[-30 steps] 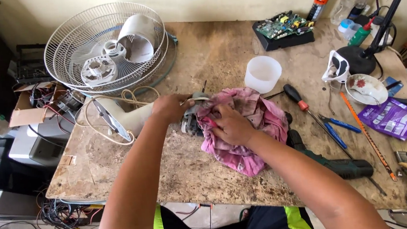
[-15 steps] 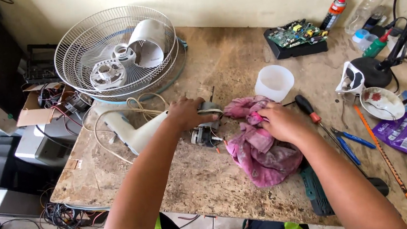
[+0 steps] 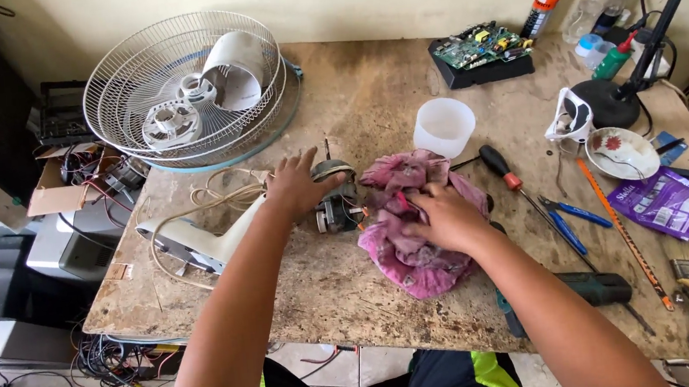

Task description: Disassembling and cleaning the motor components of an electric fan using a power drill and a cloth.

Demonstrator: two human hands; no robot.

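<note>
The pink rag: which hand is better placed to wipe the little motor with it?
The right hand, probably: it already rests on the pink rag right beside the motor, while the left hand lies on the motor, steadying it.
</note>
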